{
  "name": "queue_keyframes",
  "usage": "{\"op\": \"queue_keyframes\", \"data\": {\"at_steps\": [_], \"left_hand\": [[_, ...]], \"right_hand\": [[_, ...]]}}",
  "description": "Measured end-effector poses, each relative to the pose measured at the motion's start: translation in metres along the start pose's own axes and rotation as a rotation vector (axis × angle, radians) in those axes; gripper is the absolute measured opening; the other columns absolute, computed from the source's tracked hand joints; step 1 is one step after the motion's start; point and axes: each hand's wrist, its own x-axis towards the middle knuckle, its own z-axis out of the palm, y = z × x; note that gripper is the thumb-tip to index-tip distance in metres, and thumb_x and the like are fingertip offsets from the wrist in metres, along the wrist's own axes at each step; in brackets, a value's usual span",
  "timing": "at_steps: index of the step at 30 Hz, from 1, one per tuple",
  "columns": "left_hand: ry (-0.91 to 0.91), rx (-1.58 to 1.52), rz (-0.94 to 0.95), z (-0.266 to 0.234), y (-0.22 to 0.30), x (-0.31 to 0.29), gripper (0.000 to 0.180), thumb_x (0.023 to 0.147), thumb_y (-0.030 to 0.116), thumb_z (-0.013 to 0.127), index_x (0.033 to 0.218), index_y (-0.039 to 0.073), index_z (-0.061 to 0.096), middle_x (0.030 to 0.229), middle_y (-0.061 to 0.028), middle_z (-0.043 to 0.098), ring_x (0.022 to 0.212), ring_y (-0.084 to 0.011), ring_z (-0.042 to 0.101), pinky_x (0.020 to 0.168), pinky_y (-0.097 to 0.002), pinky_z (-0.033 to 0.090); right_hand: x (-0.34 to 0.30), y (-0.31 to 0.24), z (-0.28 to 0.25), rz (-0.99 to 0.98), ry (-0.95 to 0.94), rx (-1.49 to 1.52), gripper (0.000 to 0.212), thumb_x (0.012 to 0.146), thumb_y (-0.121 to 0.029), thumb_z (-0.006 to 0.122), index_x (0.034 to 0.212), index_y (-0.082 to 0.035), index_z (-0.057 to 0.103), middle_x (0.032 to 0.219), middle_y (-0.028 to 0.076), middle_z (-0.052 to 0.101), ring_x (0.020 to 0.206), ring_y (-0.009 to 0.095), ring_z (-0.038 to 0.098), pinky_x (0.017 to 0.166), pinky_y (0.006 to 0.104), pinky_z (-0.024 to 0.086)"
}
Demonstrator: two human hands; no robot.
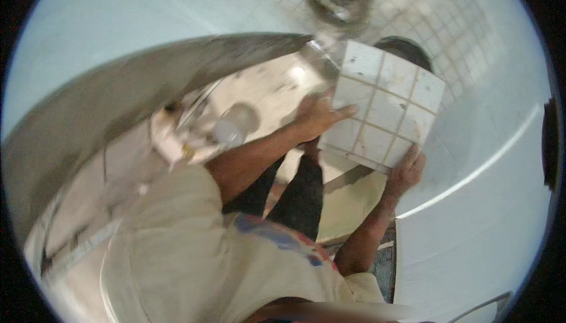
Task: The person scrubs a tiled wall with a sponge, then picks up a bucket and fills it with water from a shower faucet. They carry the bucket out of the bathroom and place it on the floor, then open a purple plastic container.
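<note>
A square white floor tile (385, 106), marked by brownish lines into a grid of smaller squares and specked with dark spots, is held tilted in front of me. My left hand (321, 116) grips its left edge, thumb lying on the face and the other fingers hidden behind. At the lower right corner my right hand (408, 169) is closed on the edge. Just beyond the tile's top edge, part of a dark round container (407, 50) shows. A blurred black tub (339, 3) with something light inside stands farther off.
To the left, a pale bucket (233, 127) stands on the light floor (259, 90) near a blurred whitish bag-like object (168, 137). A grey band (118, 75) runs along the pale blue wall (118, 16). Gridded tiling (454, 22) lies at the far side.
</note>
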Motion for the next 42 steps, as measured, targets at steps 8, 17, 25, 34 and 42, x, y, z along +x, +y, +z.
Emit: {"op": "queue_keyframes", "data": {"at_steps": [8,17,25,34,42], "left_hand": [[0.126,-0.143,0.038,0.002,-0.011,-0.127,0.069,0.091,0.032,0.066,0.145,0.003,0.035,0.141,-0.0201,0.043,0.133,-0.0323,0.039,0.111,-0.0437,0.031],[0.197,-0.913,-0.323,0.021,-0.047,-0.231,0.049,0.089,0.018,0.069,0.131,0.000,0.051,0.117,-0.0135,0.062,0.103,-0.0245,0.061,0.088,-0.0408,0.051],[0.490,-0.635,-0.337,-0.028,0.027,-0.334,0.044,0.086,0.014,0.071,0.123,-0.006,0.058,0.109,-0.0154,0.066,0.096,-0.0216,0.063,0.075,-0.0356,0.053],[0.333,-0.760,0.041,-0.070,0.061,-0.382,0.047,0.091,0.004,0.063,0.133,-0.003,0.045,0.123,-0.0129,0.060,0.109,-0.0202,0.059,0.095,-0.0332,0.048],[-0.020,-0.465,0.246,-0.134,0.031,-0.359,0.054,0.089,0.017,0.068,0.134,-0.002,0.047,0.121,-0.0116,0.061,0.109,-0.0185,0.057,0.093,-0.0314,0.046]], "right_hand": [[-0.079,-0.015,-0.073,0.008,-0.352,-0.169,0.035,0.101,-0.031,0.049,0.114,0.000,0.061,0.082,0.023,0.060,0.075,0.042,0.058,0.065,0.0511,0.045],[-0.116,0.050,-0.057,-0.598,-0.494,-0.143,0.049,0.102,-0.033,0.043,0.092,0.008,0.067,0.081,0.029,0.064,0.078,0.048,0.060,0.069,0.0553,0.045],[-0.144,-0.046,-0.097,-0.299,-0.901,-0.005,0.064,0.101,-0.046,0.040,0.108,0.013,0.063,0.102,0.034,0.065,0.096,0.045,0.062,0.084,0.0475,0.045],[-0.146,-0.097,-0.127,0.490,-1.391,1.027,0.048,0.095,-0.033,0.061,0.126,0.004,0.057,0.119,0.013,0.065,0.105,0.022,0.064,0.094,0.0367,0.048],[-0.223,-0.095,-0.116,0.374,-1.174,1.531,0.061,0.084,-0.008,0.069,0.138,0.005,0.044,0.128,0.021,0.059,0.113,0.031,0.063,0.099,0.0422,0.051]]}}
